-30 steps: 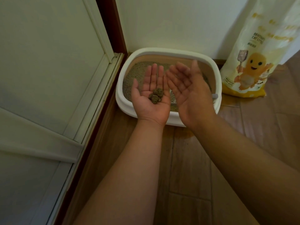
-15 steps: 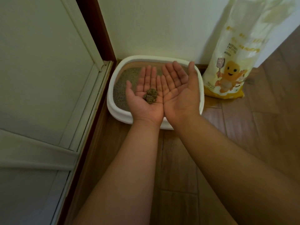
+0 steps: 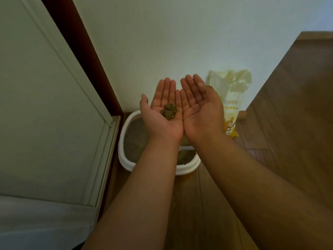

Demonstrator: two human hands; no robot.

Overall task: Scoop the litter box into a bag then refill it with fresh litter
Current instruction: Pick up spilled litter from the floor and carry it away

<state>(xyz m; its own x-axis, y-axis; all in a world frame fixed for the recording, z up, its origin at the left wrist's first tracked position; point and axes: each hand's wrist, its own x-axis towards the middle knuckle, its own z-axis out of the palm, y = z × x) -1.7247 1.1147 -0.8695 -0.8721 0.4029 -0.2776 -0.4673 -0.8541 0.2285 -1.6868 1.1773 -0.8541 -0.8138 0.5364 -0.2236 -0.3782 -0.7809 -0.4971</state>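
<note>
Comparing with half a second before: both hands now sit higher in view, raised above the litter box (image 3: 126, 159) and set against the white wall (image 3: 162, 42) instead of over the tray; more of the box is hidden behind the forearms, and the litter bag (image 3: 232, 98) appears smaller and farther off. The two palms were already edge to edge then and remain so; the clumps have not shifted on the palm.

Entries, listed by position relative to the litter box:

Left of the box: pale panelled door (image 3: 45, 105) with a dark red-brown frame (image 3: 84, 56) running down to the box's left corner.

Above the box, left item: left hand (image 3: 162, 112), palm up, fingers straight and together, thumb spread outward. It carries the clumps (image 3: 169, 111), a small heap of dark greenish-brown lumps, resting on the palm near the base of the fingers, not gripped.

Above the box, right item: right hand (image 3: 200, 109), palm up, fingers straight and slightly cupped, holding nothing. Its little-finger edge touches that of the left hand.

The box itself: white oval tray on the wood floor (image 3: 288, 123), against the wall. Contents: grey granular litter (image 3: 135, 141), visible left of the left wrist and in a patch between the forearms. The rest of the interior is covered by the arms.

Right of the box: the litter bag, pale yellow and upright against the wall, its print blurred, partly behind the right hand. Contents cannot be seen.
</note>
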